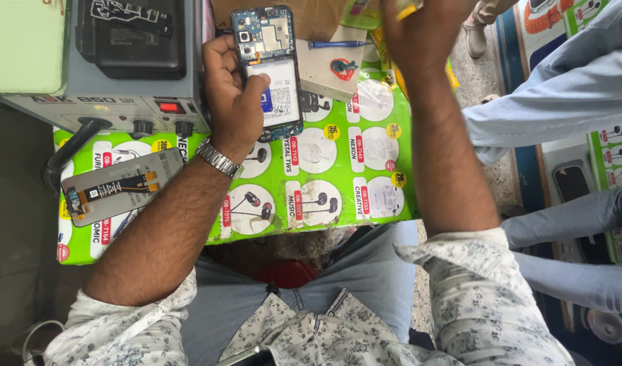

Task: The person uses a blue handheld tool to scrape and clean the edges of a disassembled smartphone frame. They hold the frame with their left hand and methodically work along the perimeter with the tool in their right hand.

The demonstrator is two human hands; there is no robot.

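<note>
My left hand (233, 91) grips an opened smartphone (271, 68) with its back cover off, so the blue circuit board, camera modules and white battery show. The thumb lies across the battery. A metal watch (216, 157) is on that wrist. My right hand (419, 30) is raised at the top edge, fingers closed around something yellow that is mostly out of view. A detached phone screen (117, 186) with a flex cable lies face down at the left on the green printed poster (351, 176) covering the work surface.
A grey rework station (131, 105) with knobs, a red switch and a black hose stands at the upper left. A blue pen (338, 44) rests on a metal plate (331, 68). Another person's legs in light blue trousers (548, 112) are at the right.
</note>
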